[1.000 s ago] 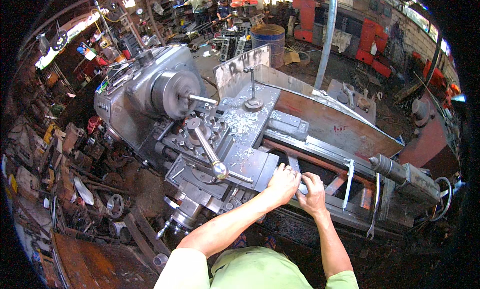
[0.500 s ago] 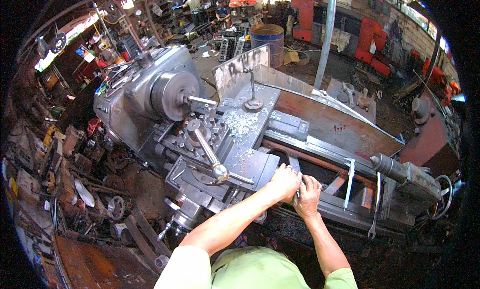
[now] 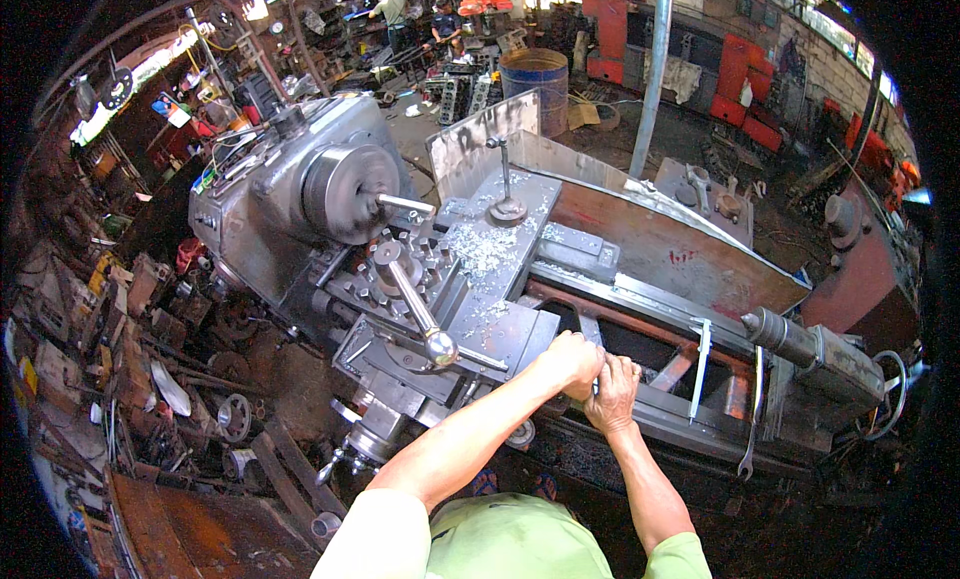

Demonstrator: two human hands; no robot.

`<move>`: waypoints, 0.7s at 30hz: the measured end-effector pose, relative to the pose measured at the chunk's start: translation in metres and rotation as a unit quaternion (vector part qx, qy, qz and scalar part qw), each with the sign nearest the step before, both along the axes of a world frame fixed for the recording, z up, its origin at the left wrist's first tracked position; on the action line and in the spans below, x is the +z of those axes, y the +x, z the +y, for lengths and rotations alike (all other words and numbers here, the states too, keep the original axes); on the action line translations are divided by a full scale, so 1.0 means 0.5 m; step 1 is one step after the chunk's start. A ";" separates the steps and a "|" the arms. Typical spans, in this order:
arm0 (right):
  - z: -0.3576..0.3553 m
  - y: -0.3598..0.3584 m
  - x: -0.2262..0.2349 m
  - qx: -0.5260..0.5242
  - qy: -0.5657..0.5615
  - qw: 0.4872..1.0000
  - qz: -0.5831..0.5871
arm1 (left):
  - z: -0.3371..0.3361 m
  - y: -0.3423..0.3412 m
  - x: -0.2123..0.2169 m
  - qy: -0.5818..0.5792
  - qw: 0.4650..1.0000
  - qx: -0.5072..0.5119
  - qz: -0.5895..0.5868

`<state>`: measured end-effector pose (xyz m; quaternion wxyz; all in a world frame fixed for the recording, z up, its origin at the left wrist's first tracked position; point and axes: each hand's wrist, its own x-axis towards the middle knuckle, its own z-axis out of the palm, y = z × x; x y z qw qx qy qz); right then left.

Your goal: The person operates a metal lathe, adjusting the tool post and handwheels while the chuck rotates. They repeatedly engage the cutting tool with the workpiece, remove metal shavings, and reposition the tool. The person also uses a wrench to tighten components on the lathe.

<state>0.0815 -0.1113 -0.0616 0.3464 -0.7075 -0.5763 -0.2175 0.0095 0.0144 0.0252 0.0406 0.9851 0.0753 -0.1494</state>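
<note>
Above the lathe bed, my left hand (image 3: 574,365) and my right hand (image 3: 613,393) are closed side by side, nearly touching. A sliver of something small and greyish shows between them, too covered by fingers to name. Just left of them is the lathe carriage (image 3: 532,336), its flat top strewn with bright metal chips (image 3: 484,247). The tool post's ball-ended lever (image 3: 418,307) points toward me. Farther left, the round chuck (image 3: 349,192) looks smeared, as if turning, with a pale metal bar (image 3: 408,205) sticking out of it.
A magnetic stand (image 3: 507,210) rises from the carriage. To my right lie a long pale metal strip (image 3: 699,371) and a spanner (image 3: 749,434) across the bed, before the tailstock (image 3: 812,351). A grey post (image 3: 653,79) and rusty drum (image 3: 534,79) stand behind. Two people are far back.
My left hand's fingers have curled in slightly over the small thing. My right hand stays almost where it was, and the view has shifted a little.
</note>
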 end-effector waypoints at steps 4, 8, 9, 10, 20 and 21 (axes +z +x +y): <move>0.004 0.004 -0.004 0.015 -0.009 1.000 0.016 | 0.005 0.006 0.009 -0.023 0.999 0.005 0.024; 0.008 0.006 -0.008 0.015 -0.009 1.000 0.008 | 0.011 0.007 0.020 -0.044 0.998 0.004 0.036; 0.009 0.007 -0.009 0.012 -0.010 1.000 0.004 | 0.012 0.003 0.022 -0.048 0.999 0.000 0.024; 0.011 0.007 -0.010 0.010 -0.013 1.000 0.000 | 0.012 -0.001 0.024 -0.053 0.998 -0.005 0.016; 0.016 0.004 -0.009 0.001 -0.027 0.999 0.029 | -0.069 -0.095 -0.013 0.002 0.966 0.091 -0.241; 0.015 0.003 -0.007 0.000 -0.028 0.999 0.031 | -0.081 -0.100 -0.020 0.015 0.959 0.106 -0.264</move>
